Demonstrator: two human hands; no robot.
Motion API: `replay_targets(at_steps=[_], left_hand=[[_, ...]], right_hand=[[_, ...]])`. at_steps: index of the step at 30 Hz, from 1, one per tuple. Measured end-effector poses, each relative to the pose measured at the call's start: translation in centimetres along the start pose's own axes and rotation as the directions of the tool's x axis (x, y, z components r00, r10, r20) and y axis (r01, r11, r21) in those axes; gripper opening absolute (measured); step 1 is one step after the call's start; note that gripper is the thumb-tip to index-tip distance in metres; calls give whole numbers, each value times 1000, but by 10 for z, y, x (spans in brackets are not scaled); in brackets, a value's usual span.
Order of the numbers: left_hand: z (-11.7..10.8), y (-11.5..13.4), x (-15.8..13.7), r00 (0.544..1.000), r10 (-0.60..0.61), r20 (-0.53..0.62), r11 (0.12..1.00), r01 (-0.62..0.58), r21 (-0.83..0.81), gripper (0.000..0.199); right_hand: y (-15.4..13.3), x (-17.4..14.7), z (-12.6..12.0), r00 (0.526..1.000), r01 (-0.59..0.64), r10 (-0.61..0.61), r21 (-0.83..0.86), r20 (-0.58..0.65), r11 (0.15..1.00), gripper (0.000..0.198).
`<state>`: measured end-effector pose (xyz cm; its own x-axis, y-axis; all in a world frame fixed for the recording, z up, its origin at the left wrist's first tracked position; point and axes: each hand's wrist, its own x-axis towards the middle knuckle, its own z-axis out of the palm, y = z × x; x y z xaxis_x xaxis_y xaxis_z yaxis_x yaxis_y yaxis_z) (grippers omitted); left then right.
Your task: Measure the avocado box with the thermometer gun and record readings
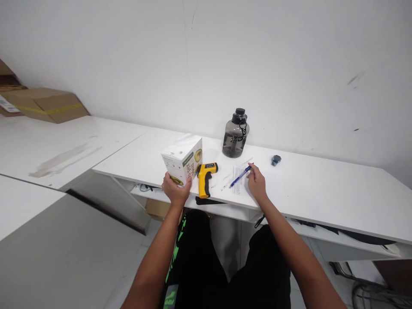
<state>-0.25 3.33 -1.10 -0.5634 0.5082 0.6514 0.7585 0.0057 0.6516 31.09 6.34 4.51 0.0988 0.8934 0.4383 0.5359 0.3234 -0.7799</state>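
My left hand (pixel 176 189) grips the lower front of a white box (pixel 180 159) printed with avocado pictures, which is tilted at the table's front edge. Just right of it lies a yellow and black infrared thermometer (pixel 204 180). My right hand (pixel 256 183) pinches the upper end of a blue pen (pixel 240 175). The pen slants over a small printed paper (pixel 237 184) on the table, its lower end pointing left and toward me. Whether the pen touches the paper I cannot tell.
A dark translucent water bottle (pixel 234 139) stands behind the paper near the wall. To its right sits a small teal and black object (pixel 276 160). Taped cardboard boxes (pixel 53 105) are at the far left. Under the white tabletop (pixel 328 189) runs a shelf (pixel 234 210) holding dark items.
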Motion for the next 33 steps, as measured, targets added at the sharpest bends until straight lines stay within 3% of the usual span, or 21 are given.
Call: replay_targets(at_steps=[14,21,27,33], left_hand=[[-1,1,0,1000,-8,22,1000,7,13,87],[0,1,0,1000,-2,11,1000,2,22,88],[-2,4,1,1000,-9,27,1000,9,17,87],[-7,10,2,998,-14,58,1000,14,2,85]], right_hand=[[-3,3,-2,951,-218,218,24,-221,976,63],[4,7,-4,947,-293,271,-117,-175,949,45],[-6,10,-4,939,-335,343,-308,-28,891,39],[-12,13,2,932,-272,357,-538,58,798,41]])
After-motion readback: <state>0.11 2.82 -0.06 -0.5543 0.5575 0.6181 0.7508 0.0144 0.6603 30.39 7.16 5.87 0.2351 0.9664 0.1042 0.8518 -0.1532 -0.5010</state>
